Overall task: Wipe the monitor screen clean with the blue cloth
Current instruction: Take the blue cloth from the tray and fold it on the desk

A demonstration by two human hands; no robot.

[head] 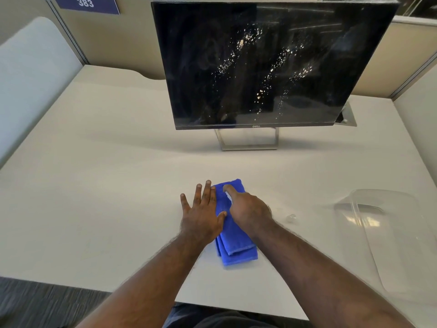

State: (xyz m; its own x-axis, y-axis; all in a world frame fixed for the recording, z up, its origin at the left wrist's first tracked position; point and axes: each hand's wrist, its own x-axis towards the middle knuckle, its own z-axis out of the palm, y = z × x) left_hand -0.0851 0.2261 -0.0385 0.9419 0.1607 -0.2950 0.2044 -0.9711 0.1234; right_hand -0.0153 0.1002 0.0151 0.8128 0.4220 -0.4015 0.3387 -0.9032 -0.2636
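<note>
Reaching forward over the near edge of the pale desk (94,185), two bare forearms come in from the bottom of the view and meet at a folded blue cloth (238,253), which lies flat on the desk surface just in front of the person. The left hand (202,211) is spread wide, palm down, fingers splayed and straight; most of it lies flat on the desk, with its thumb side pressing on the cloth's left edge, and it grips nothing. The right hand (246,208) rests on top of the cloth with its fingers curled downward, the forefinger stretched toward the far end of the cloth (whether the fingers have actually pinched a fold is not clear from this angle). The cloth's near end shows several stacked layers, slightly fanned. To the right, on the desk and apart from the cloth, lies a clear plastic lid or tray (387,233), and a small clear object (291,217) sits between it and the right wrist. Farther back, well apart from the hands, a dark monitor (201,67) stands on a metal frame stand (248,144), its screen switched off and flecked with whitish spots and streaks, mostly across the centre and right. Behind it run beige partition walls (123,43), with a sign reading 383 (86,3) at upper left.
</note>
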